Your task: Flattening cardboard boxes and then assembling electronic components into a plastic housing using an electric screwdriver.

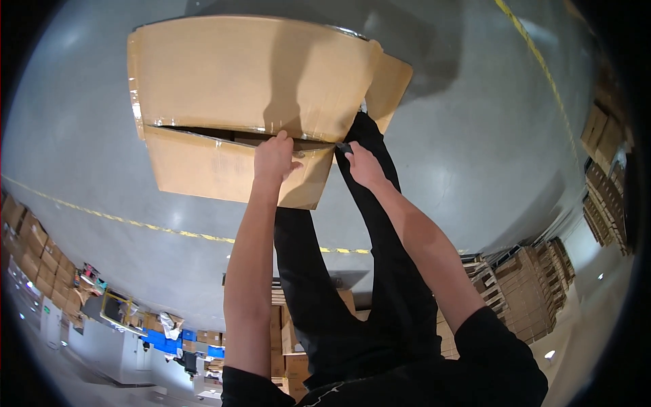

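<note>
A large brown cardboard box [224, 68] stands on the floor in front of me. Its top seam is parted into a long, narrow gap, through which the dark inside shows. My left hand [274, 159] grips the near flap [203, 159] at the gap, fingers curled over its edge and thumb lying apart. At the right end of the seam, my right hand [366, 166] is closed around a small black box cutter [344, 147], its tip against the box's corner. The blade itself cannot be made out.
Another cardboard flap [390, 88] sticks out at the box's right side, beside my leg. Yellow lines [135, 220] cross the grey floor [468, 156]. Stacked cartons [44, 254] stand at the far left, and wooden pallets [603, 193] and more cartons at the right.
</note>
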Tool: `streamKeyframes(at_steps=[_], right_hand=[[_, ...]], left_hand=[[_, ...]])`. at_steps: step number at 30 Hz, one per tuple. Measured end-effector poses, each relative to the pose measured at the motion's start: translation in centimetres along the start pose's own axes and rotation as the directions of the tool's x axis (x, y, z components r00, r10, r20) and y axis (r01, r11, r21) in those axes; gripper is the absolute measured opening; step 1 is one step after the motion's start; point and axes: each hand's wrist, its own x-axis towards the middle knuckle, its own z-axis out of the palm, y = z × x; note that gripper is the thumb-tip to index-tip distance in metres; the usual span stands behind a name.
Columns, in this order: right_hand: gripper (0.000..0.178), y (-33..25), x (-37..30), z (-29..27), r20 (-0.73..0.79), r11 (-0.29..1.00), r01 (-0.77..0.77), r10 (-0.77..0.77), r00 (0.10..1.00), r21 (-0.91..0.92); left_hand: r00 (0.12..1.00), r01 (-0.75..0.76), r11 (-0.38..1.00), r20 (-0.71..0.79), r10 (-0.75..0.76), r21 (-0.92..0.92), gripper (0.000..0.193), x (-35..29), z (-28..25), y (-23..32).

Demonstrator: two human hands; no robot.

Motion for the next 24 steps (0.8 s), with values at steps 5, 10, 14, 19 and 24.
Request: streamKeyframes(at_steps=[5, 10, 14, 19, 24], right_hand=[[0.021, -0.2, -1.2, 3.4, 0.052, 0.973, -0.188, 0.182, 0.982, 0.134], [0.025, 1.5, -1.7, 3.0, 0.278, 0.982, -0.186, 0.186, 0.942, -0.027], [0.029, -1.4, -0.2, 1.9, 0.009, 0.971, -0.173, 0.174, 0.985, 0.164], [0.029, -1.5, 0.3, 2.1, 0.072, 0.906, -0.100, 0.077, 0.994, 0.410], [0.036, 1.7, 1.4, 1.3, 0.110, 0.963, -0.066, 0.038, 0.993, 0.261]], left_hand=[[0.993, 0.080, 0.997, -0.082, -0.080, 0.003, 0.039, -0.6, 0.5, 0.0], [0.994, -0.001, 1.000, 0.108, 0.003, -0.027, 0.047, -5.4, -1.1, 1.4], [0.968, 0.157, 0.981, 0.216, -0.129, -0.114, 0.059, -2.8, -2.1, 1.0], [0.914, 0.199, 0.980, 0.365, -0.177, -0.023, 0.052, 3.2, 2.3, -0.9], [0.940, 0.088, 0.993, 0.322, -0.109, 0.081, 0.058, 3.1, 2.8, 0.9]])
